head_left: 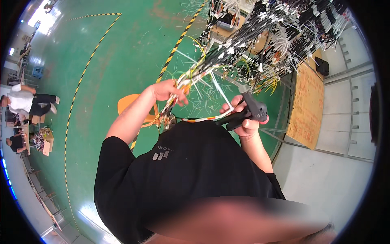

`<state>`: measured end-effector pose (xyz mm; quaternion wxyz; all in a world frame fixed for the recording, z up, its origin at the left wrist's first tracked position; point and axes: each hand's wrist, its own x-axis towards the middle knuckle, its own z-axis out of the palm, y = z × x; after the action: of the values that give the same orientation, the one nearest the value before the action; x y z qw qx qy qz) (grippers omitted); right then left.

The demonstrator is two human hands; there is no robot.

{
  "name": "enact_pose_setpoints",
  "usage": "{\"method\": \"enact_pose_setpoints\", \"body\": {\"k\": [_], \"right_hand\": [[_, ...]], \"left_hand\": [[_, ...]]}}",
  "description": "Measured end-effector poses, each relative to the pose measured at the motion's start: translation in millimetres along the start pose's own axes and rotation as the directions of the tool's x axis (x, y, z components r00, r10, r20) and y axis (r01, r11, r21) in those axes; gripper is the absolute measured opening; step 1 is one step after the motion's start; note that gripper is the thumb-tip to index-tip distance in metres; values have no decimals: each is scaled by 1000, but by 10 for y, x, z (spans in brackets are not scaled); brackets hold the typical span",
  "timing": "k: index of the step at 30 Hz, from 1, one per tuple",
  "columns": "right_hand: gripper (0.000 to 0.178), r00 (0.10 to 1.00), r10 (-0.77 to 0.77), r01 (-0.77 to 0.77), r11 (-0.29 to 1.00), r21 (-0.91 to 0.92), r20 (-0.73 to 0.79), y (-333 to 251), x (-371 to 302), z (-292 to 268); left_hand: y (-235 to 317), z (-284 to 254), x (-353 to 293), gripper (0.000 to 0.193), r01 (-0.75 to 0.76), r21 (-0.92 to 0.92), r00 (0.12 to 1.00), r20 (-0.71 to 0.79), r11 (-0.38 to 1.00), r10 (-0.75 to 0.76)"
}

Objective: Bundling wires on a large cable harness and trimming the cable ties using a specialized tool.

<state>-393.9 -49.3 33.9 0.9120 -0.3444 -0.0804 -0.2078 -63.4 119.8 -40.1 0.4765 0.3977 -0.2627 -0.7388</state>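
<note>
My left hand point(165, 90) is closed round a bundle of wires point(198, 72), mixed black, white, orange and yellow-green. The bundle runs from the hanging mass of cables at the upper right down toward my shirt. My right hand point(248, 127) grips a dark grey pistol-shaped cable tie gun point(255, 106), its nose pointing up and away from me. Long white cable ties point(220, 92) stretch between the bundle and the fingers of this hand. Below them, a white and orange wrapped cable point(203, 119) curves across in front of my shirt.
Many black cables with white connectors point(266, 28) hang over a rack at the upper right. An orange chair point(126, 102) stands behind my left forearm. White tie offcuts litter the green floor near yellow-black tape point(172, 53). A wooden board point(306, 105) is at right; another person point(24, 99) is far left.
</note>
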Motion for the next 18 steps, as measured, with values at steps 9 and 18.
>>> {"method": "enact_pose_setpoints", "body": {"k": [9,18], "right_hand": [[53,973,18,-38,996,-83,-232,252,243,-76],[57,966,70,-123,971,-203,-250,69,234,-47]], "left_hand": [[-29,810,157,55,-44,-193,947,304,980,102],[190,1070,17,41,82,-19,997,-13,996,-83]]}}
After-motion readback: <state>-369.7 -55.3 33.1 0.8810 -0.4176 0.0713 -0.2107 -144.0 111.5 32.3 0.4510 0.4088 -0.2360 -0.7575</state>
